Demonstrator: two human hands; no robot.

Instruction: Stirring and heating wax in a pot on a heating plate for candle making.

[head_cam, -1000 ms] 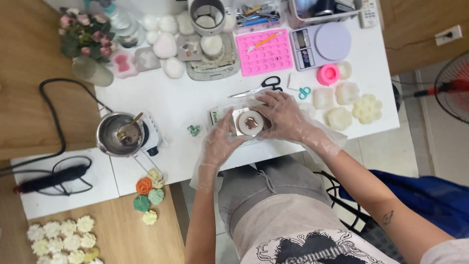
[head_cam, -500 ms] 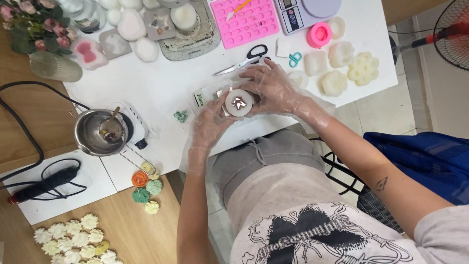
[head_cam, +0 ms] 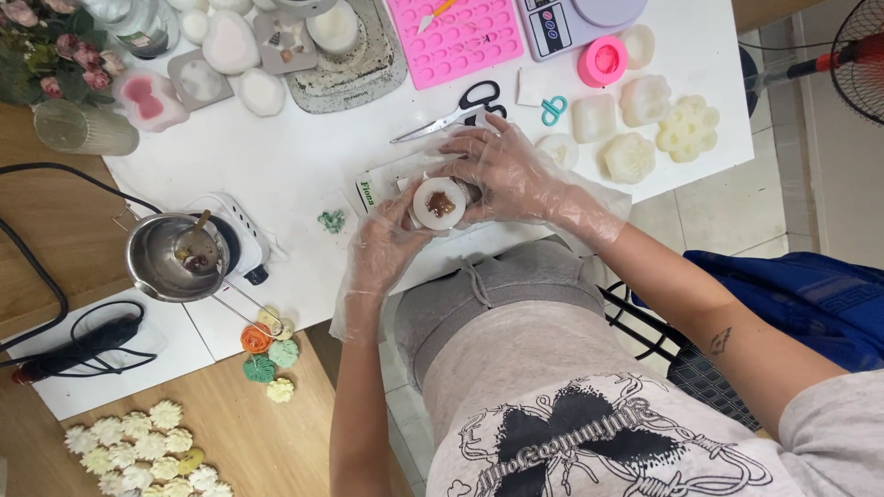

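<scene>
— What are the hands doing?
— Both wear thin clear gloves and are closed together around a small round white mould with a brown filling. The left hand cups it from below-left; the right hand wraps over its right side, fingers curled on the rim.
— Where is the mould?
— Held just above the near edge of the white bench, over a crinkled clear plastic sheet.
— And close by?
— Scissors lie just beyond the right hand, a small teal clip beside them. A little green piece sits left of the left hand.
— Further out?
— White flower-shaped moulds to the right, a pink silicone tray at the far side, and a metal pot on a small white hotplate to the left. Coloured wax flowers lie below the pot.
</scene>
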